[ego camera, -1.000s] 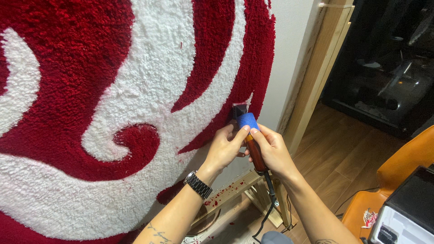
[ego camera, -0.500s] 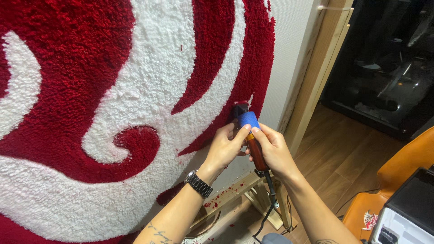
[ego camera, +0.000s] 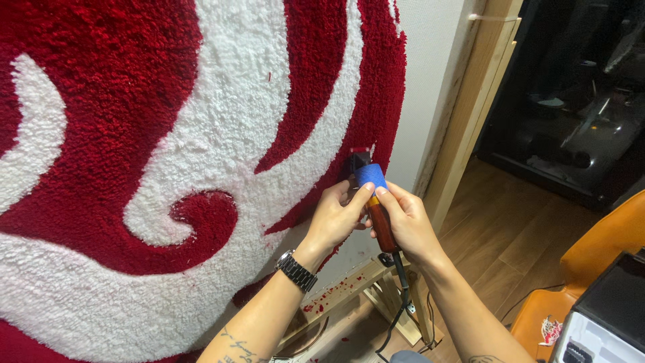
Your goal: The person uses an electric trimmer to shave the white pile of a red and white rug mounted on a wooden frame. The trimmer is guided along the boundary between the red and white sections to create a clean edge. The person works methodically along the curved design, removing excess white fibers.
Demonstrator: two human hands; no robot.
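A red and white tufted rug [ego camera: 168, 154] is stretched upright on a wooden frame [ego camera: 470, 107]. Both my hands hold an electric clipper [ego camera: 371, 195] with a blue-taped head and a reddish-brown body, its blade pressed to the rug's red right edge. My left hand [ego camera: 339, 218], with a dark wristwatch, grips the clipper from the left. My right hand [ego camera: 406, 225] wraps the clipper's body from the right. A black cord [ego camera: 396, 302] hangs down from the clipper's tail.
Red yarn trimmings [ego camera: 332, 296] lie on the frame's lower wooden bar. A wooden floor [ego camera: 510, 235] stretches to the right. An orange chair [ego camera: 598, 269] and a dark box [ego camera: 608, 316] stand at the lower right. Dark equipment [ego camera: 578, 101] fills the far right.
The clipper and both hands have shifted very slightly along the rug's red edge; the grip is unchanged.
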